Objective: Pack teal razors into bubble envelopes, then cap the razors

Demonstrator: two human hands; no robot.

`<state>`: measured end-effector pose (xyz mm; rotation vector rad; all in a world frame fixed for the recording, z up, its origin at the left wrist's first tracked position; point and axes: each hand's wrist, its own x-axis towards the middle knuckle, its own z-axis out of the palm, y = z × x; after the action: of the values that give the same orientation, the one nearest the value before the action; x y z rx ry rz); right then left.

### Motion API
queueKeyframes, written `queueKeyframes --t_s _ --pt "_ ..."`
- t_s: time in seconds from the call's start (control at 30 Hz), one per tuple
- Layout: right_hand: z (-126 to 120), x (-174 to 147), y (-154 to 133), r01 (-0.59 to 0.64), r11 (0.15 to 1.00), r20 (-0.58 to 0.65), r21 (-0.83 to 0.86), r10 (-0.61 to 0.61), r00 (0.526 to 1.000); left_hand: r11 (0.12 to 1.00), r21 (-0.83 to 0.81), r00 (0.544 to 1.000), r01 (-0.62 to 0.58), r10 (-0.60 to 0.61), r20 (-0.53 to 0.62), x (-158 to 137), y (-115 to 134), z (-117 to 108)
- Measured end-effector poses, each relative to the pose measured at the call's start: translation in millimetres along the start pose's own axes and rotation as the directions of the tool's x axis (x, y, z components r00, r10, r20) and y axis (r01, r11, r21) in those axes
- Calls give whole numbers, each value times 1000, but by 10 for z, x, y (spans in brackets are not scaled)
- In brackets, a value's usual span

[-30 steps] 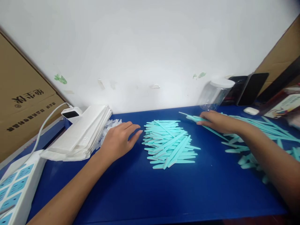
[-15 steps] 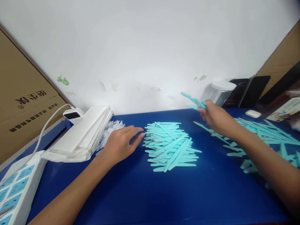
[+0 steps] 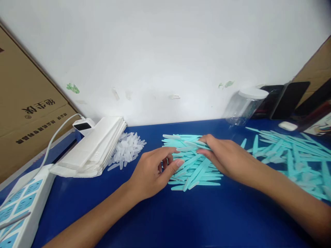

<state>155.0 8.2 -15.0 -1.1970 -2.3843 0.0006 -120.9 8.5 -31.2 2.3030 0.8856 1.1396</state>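
A pile of thin, flat turquoise sticks with tapered ends [image 3: 199, 172] lies on the blue table in front of me. My right hand [image 3: 219, 155] comes over the pile from the right, thumb and fingers closed on a few turquoise sticks [image 3: 190, 144] that point left. Facing it at the pile's left edge is my left hand [image 3: 157, 168]. Its thumb and index finger are apart, close to the left ends of the held sticks, with no stick plainly gripped. Left of that hand is a heap of small translucent white pieces [image 3: 126, 148].
Flat white bags [image 3: 90, 144] are stacked at the left, near a white device with a dark screen [image 3: 84, 125] and a power strip [image 3: 38, 199]. More turquoise sticks [image 3: 292, 148] are scattered at the right. Behind them stands a clear jar with a white lid [image 3: 243, 106].
My right hand has brought its sticks from the upper right, near the jar, down and left over the pile. My left hand has moved right, uncovering more of the translucent pieces.
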Motion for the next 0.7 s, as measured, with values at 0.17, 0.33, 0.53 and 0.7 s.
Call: queueKeyframes --t_s 0.17,0.33,0.53,0.7 --pt "85 -34 -39 72 997 34 -11 -71 997 1000 9 999 7 -7 -32 27 -23 13" --pt "29 -32 -52 72 997 29 -25 -71 997 997 57 996 -49 53 -68 60 8 -38" --pt "-133 -64 142 27 1000 -16 -5 -27 1000 995 46 992 88 -84 -89 95 -134 -208" --pt "-188 -98 265 -31 999 -39 -9 31 999 993 -36 989 112 -115 -95 141 -238 -387"
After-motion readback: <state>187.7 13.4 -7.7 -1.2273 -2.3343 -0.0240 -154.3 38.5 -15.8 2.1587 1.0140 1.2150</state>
